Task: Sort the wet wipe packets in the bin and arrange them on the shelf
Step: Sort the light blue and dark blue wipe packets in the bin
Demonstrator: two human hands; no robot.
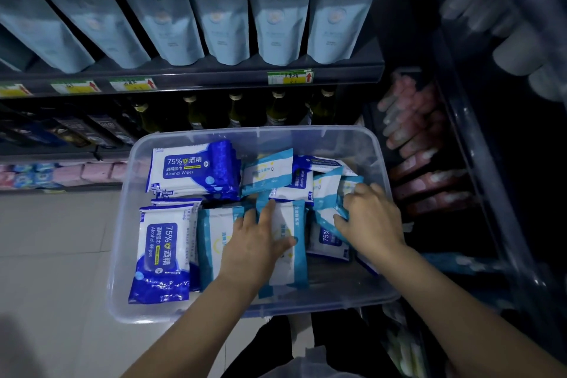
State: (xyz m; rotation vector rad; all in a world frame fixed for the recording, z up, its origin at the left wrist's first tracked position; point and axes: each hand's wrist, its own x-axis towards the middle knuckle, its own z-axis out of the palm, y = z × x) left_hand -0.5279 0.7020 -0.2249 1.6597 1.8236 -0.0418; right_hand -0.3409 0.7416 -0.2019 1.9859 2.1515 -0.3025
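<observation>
A clear bin [121, 239] holds dark-blue and light-blue wipe packets [190, 172]; the shelf [214, 77] behind carries pale-blue pouches [282, 18].

Price labels [290, 77] are blurred beyond reading. Fingertips of the right hand [368, 218] are hidden among teal packets [326, 193]. Both forearms [190, 325] are cut off at the frame's edges.

The bare left forearm [196, 322] reaches forward from the lower centre, and the right forearm [460, 298] comes in from the lower right corner. The left hand [257, 239] lies palm-down with straight fingers (thumb splayed to the right). The right hand [369, 218] is curled, its fingers and thumb pinching a teal packet [343, 204].
</observation>
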